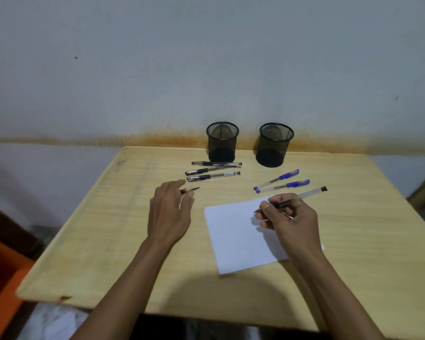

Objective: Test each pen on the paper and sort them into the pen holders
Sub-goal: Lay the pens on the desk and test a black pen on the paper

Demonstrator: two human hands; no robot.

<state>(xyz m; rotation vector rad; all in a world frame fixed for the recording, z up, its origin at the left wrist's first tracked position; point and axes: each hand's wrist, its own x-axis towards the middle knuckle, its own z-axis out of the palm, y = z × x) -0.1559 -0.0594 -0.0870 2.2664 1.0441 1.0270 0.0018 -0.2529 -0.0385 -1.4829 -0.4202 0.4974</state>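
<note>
gripping an uncapped pen [297,197] over the paper [233,236], right hand [287,222] hides its grip; left hand [169,212] pinches a blurred cap [193,189].

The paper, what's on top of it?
On the paper rests the right hand, holding a black pen with its tip just at the sheet. No ink marks show on the bare part. What lies beneath the hand is covered.
</note>
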